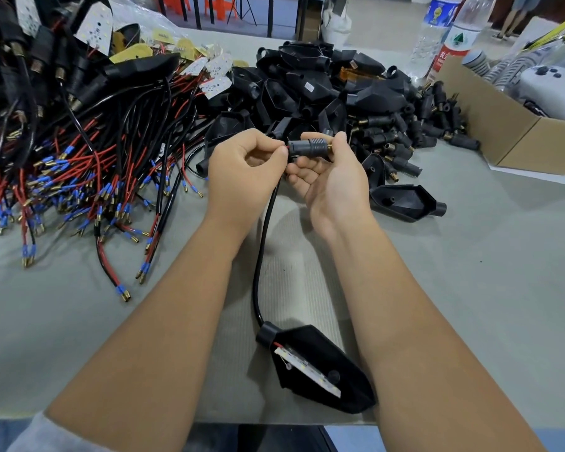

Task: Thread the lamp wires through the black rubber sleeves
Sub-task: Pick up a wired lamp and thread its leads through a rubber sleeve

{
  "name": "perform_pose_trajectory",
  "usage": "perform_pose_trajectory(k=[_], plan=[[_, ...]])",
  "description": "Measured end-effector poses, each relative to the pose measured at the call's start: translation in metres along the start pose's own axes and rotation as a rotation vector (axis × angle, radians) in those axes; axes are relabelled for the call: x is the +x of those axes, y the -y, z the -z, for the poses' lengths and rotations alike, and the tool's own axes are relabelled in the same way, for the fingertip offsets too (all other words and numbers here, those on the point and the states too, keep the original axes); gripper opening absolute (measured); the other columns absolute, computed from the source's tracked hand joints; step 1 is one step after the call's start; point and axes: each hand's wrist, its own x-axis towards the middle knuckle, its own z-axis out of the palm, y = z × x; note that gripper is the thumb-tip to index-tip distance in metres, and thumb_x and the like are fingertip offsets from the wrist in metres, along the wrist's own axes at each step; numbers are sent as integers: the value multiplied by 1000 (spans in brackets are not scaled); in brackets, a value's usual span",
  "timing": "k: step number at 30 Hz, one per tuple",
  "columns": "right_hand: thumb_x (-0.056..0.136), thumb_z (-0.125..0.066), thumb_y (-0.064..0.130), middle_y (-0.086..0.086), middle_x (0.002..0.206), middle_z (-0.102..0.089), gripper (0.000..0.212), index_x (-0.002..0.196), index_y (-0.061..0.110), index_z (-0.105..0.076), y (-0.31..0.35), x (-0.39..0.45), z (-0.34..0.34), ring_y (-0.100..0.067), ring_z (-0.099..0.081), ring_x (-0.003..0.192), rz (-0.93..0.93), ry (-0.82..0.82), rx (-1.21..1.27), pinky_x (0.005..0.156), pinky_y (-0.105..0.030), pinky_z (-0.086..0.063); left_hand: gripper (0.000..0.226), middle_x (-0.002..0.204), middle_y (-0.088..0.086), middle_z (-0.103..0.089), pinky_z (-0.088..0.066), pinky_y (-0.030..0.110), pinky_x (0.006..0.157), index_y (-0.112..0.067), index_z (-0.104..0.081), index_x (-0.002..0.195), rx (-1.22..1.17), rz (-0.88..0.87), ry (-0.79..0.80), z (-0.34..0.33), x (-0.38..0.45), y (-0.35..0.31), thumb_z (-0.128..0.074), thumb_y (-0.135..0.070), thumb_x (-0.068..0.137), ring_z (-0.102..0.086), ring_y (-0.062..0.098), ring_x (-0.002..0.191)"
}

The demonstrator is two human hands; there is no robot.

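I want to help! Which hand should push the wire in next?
The left hand: it already pinches the red and black wire at the ribbed black rubber sleeve's mouth, while the right hand holds that sleeve.

A grey table [470,288] carried everything. At the upper left of the frame a tangle of red and black wires [88,164] lay heaped on it. A pile of black lamp housings [310,89] and rubber sleeves [405,138] filled the upper centre. A cardboard box [509,135] sat at the upper right, two plastic bottles [444,37] behind it. One wired housing [320,370] lay at the lower centre.
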Motion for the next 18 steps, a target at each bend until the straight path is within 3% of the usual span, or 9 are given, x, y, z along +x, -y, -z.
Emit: perform_pose_trajectory(k=[9, 15, 18], plan=[[107, -31, 39, -4, 56, -58, 50, 93, 8, -67, 0, 0, 2, -14, -61, 51, 22, 23, -92, 52, -24, -54, 12, 67, -2, -62, -42, 16, 60, -12, -71, 79, 80, 49, 22, 1, 0, 0, -64, -6, 87, -50, 2, 60], [107, -31, 38, -4, 57, -60, 49, 91, 10, -68, 3, 1, 4, -15, -64, 54, 28, -9, -62, 56, -25, -55, 25, 101, 9, -70, -50, 19, 84, -2, -71, 111, 76, 46, 92, 0, -1, -3, -59, 0, 89, -65, 14, 92], [107, -32, 38, -5, 62, -60, 48, 93, 10, -69, 5, 1, 4, -15, -65, 56, 15, -5, -45, 57, -25, -55, 26, 102, 6, -72, -49, 15, 84, -3, -69, 115, -10, 96, 121, -3, -1, -3, -57, -1, 92, -65, 4, 89]])
